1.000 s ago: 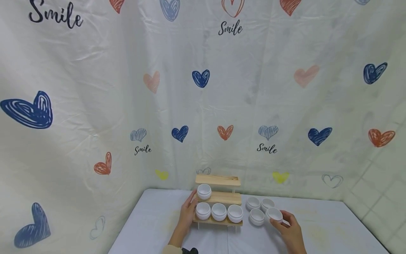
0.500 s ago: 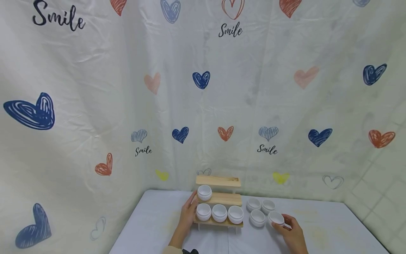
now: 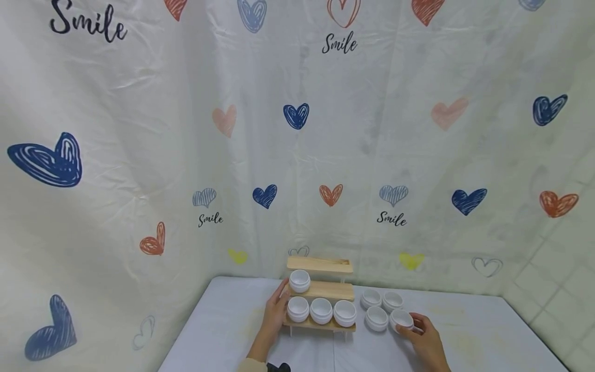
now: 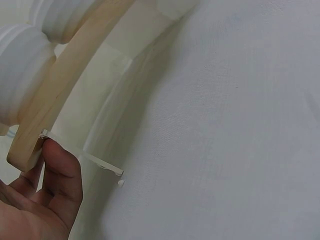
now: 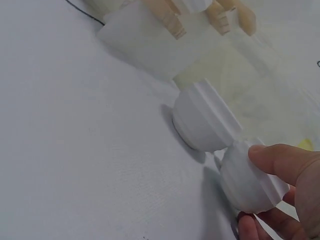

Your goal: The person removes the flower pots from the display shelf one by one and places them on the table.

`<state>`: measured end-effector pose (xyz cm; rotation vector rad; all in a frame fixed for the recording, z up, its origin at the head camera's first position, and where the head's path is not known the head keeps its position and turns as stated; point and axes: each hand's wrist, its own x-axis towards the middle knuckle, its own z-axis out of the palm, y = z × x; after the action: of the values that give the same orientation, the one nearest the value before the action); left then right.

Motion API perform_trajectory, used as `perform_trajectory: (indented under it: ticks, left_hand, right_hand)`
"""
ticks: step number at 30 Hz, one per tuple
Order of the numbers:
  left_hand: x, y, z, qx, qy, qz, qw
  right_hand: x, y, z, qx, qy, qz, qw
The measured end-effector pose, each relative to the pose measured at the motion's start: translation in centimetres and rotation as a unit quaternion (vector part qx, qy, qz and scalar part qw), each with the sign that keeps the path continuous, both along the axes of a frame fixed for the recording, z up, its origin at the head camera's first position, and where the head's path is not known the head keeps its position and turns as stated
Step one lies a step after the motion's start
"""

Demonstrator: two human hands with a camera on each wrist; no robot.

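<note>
In the head view my left hand (image 3: 274, 314) grips the left end of a tiered wooden display stand (image 3: 325, 290). The left wrist view shows the thumb (image 4: 61, 162) at the underside of the board's end (image 4: 30, 142), with fingers behind it. My right hand (image 3: 426, 338) holds a small white bowl (image 3: 401, 319) by its side, upright in the head view. In the right wrist view, the thumb lies on that bowl's (image 5: 245, 180) outer wall and fingers curl below. Another white bowl (image 5: 202, 117) stands beside it. Whether the held bowl touches the table is unclear.
Three white bowls stand on the stand's lowest tier (image 3: 321, 310), and one bowl (image 3: 299, 280) on the middle tier's left end. Three loose bowls (image 3: 376, 318) cluster on the white table (image 3: 474, 330), right of the stand. A heart-printed curtain (image 3: 353, 155) hangs behind.
The bowl in my right hand has moved slightly down and toward the near side, a little away from the bowls behind it. My left hand keeps its grip on the stand.
</note>
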<state>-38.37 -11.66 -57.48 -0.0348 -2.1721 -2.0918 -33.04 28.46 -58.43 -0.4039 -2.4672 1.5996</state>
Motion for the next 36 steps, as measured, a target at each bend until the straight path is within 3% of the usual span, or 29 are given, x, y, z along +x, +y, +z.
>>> perform_trajectory:
  ticks: [13,36]
  left_hand:
    - [0.08,-0.03,0.22,0.001,0.007,0.003,1.0000]
    - [-0.14,-0.06,-0.28,0.005,0.015,0.000,0.9999]
  right_hand:
    - [-0.16,-0.42,0.08,0.025,0.001,-0.002,0.9997]
    - [-0.25,-0.66,0.03,0.041,0.003,0.003,0.9991]
